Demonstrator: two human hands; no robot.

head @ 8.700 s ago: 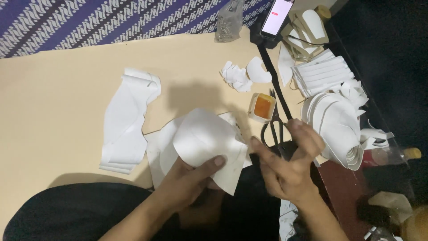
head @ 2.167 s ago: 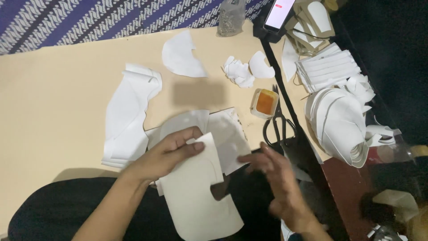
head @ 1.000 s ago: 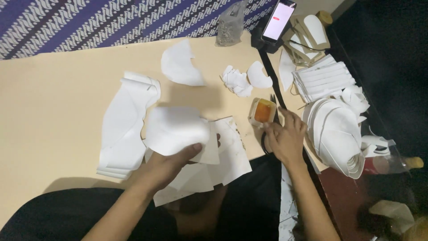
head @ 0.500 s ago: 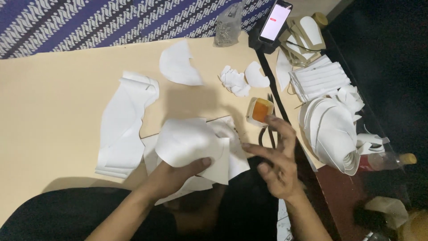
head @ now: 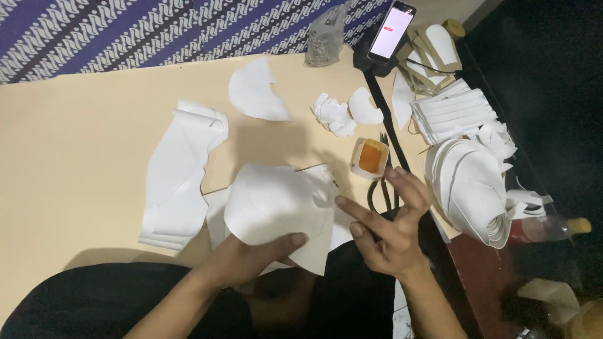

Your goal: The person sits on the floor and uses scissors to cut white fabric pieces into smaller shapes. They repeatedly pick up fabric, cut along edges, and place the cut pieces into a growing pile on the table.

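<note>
The white paper piece [head: 276, 204], a rounded cut sheet curled into a shallow dome, sits just below the middle of the frame, at the near edge of the cream table [head: 69, 157] and over a few flat sheets of the same stock. The left hand [head: 251, 257] has it by the lower edge, thumb on top and fingers hidden beneath, a closed pinch on the paper. The right hand [head: 392, 229] hovers just right of it, fingers spread and loosely curled, forefinger pointing toward the sheet's right edge; it grips nothing, though whether the fingertip touches the paper cannot be told. The piece looks light and thin, stiff enough to keep its curve yet easy to crease or tear, so a gentle hold at the rim or both side edges would likely suit it better than pressure on the crown. A small tub of orange paste [head: 370, 157] and black scissors [head: 383, 188] lie right of centre. A stack of long white strips [head: 179, 176] lies to the left, curved white pieces [head: 471, 188] are piled at the right, and a phone [head: 391, 22] stands at the top.
</note>
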